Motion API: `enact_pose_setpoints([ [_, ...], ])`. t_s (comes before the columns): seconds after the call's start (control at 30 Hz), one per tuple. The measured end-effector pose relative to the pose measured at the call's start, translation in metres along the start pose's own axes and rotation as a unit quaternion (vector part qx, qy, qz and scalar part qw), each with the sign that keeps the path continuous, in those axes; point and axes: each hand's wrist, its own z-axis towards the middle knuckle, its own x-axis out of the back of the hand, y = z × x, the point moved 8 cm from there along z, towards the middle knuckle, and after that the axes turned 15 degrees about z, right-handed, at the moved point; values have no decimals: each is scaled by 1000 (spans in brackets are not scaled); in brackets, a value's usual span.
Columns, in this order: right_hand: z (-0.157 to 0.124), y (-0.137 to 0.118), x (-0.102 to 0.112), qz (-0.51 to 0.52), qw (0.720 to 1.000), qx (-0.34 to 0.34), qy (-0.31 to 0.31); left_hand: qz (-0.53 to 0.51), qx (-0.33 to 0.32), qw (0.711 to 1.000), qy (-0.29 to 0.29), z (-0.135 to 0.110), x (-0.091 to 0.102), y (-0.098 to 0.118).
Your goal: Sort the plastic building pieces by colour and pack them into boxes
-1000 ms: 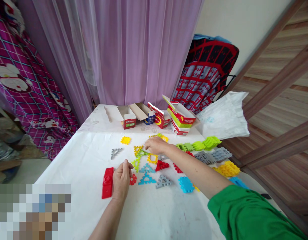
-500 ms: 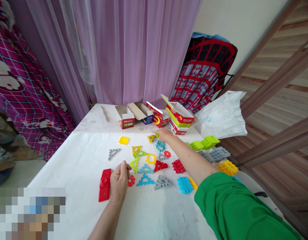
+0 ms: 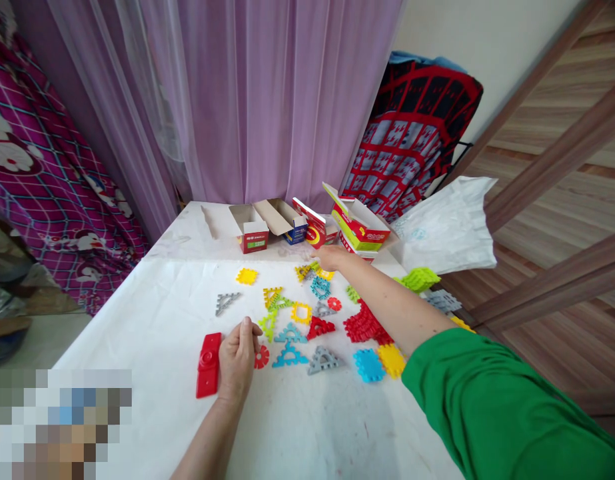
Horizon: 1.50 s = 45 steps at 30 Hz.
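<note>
My left hand (image 3: 238, 360) rests on the white table with its fingers curled in; whatever they may hold is hidden. Close on its left lies a red plastic piece (image 3: 208, 365), and a red round notched piece (image 3: 261, 357) sits by its right side. My right hand (image 3: 331, 257) is stretched to the far side, its fingers pointing left and nothing visible in them. Just below it are a yellow notched square (image 3: 326, 274) and a yellow-grey notched piece (image 3: 303, 273). Nearby lie a teal piece (image 3: 320, 288), a yellow square frame (image 3: 302, 313) and blue triangular pieces (image 3: 290, 355).
Opened cartons, among them a red box (image 3: 256, 241), a blue box (image 3: 296, 232) and a red-green box (image 3: 362, 230), line the back. A white bag (image 3: 444, 227) stands at the right. Stacked red pieces (image 3: 364, 325) and a blue square (image 3: 370, 365) lie under my right forearm.
My right hand has shifted slightly right and up, off the yellow-grey piece, and a yellow square now shows beneath it. My left hand stays in place. The view has tilted slightly.
</note>
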Motion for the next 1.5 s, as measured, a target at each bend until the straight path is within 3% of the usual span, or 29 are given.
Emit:
enact_pose_setpoints([
  [0.13,-8,1,28,-31,999,-11,-15,0,-2,1000,14,0,2,2],
  [0.2,-13,-6,30,-48,998,-3,-28,-3,-3,1000,22,1,3,3],
  [0.4,-17,-26,-16,-74,992,-12,-102,-4,-1,1000,15,1,2,3],
  [0.53,-11,-30,-40,-69,991,-16,-112,-2,0,1000,7,1,2,1],
  [0.83,-1,-42,-48,-59,995,-5,-75,-1,6,1000,0,1,0,-3],
  [1.03,-12,-57,-49,-68,995,49,-62,-8,2,1000,2,2,0,-4],
  [1.17,-20,-69,-37,-65,994,79,-47,-11,-1,1000,5,3,-1,-4],
  [1.33,-29,-63,4,-16,995,98,4,-12,2,1000,1,3,-1,-4],
  [1.43,-46,-42,21,125,987,98,-10,-11,3,1000,-1,3,-1,-3],
  [1.5,-63,-22,28,242,967,80,-19,-7,0,1000,2,3,0,-2],
])
